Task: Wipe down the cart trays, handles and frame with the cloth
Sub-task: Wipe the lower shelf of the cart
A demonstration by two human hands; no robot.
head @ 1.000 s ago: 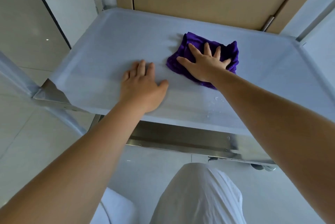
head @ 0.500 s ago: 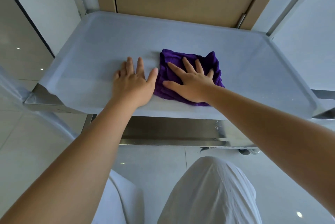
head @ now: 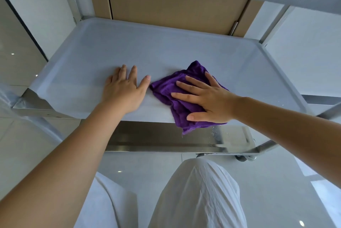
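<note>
The right hand [head: 208,100] is pressing flat, fingers spread, on the purple cloth [head: 177,96]; the left hand [head: 123,89] is resting open on the cart tray [head: 184,52] just beside it

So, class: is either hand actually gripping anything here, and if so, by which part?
Nothing is gripped. The right hand presses flat on the middle of the cloth; the left hand lies flat on the tray.
</note>
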